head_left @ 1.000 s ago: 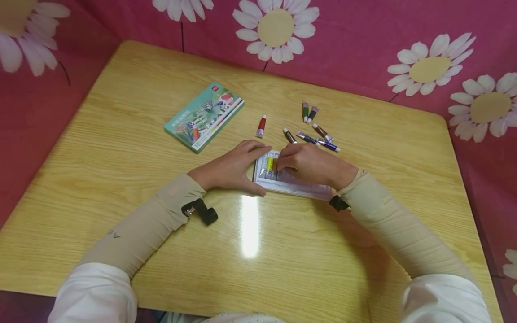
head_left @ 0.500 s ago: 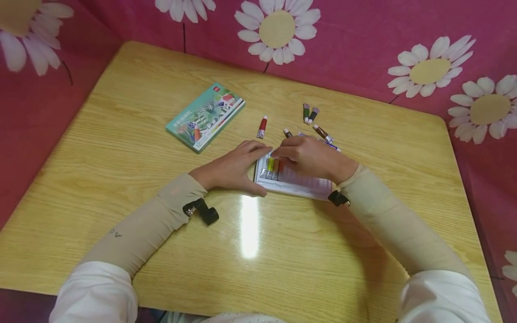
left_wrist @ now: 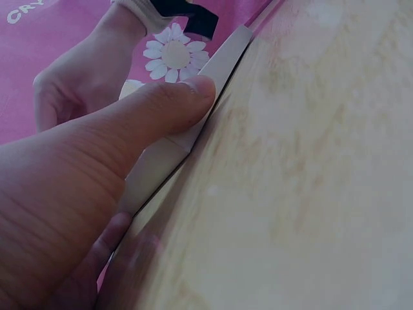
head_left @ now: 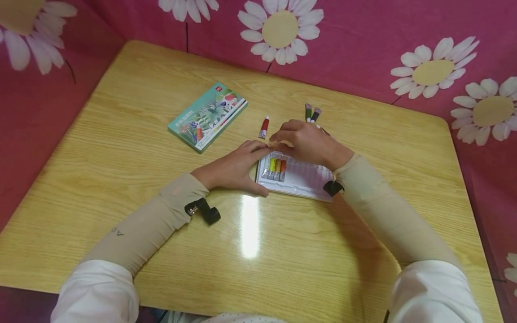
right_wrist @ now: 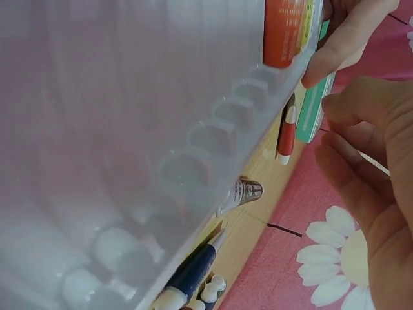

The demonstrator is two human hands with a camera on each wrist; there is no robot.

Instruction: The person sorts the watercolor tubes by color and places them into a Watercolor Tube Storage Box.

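My left hand (head_left: 230,168) grips the left end of a white plastic tray (head_left: 307,181), thumb along the near side and fingers at the far side. At that end lie several paint tubes side by side, among them a yellow tube (head_left: 272,165) and an orange tube (right_wrist: 281,32). Over the tray's far edge hovers my right hand (head_left: 304,141), fingers loosely bent with nothing seen between them in the right wrist view. A red paint tube (head_left: 264,127) lies on the table just beyond its fingertips.
Behind the tray lie more tubes: a green one (head_left: 308,113), a dark one (head_left: 317,115), a blue one (right_wrist: 193,270) and a brown-labelled one (right_wrist: 248,191), some hidden from the head view by the right hand. A green paint box (head_left: 208,116) rests at the back left of the table.
My right hand has risen from over the tubes in the tray to its far edge, uncovering the orange tube and covering more loose tubes behind. The left hand keeps its place.
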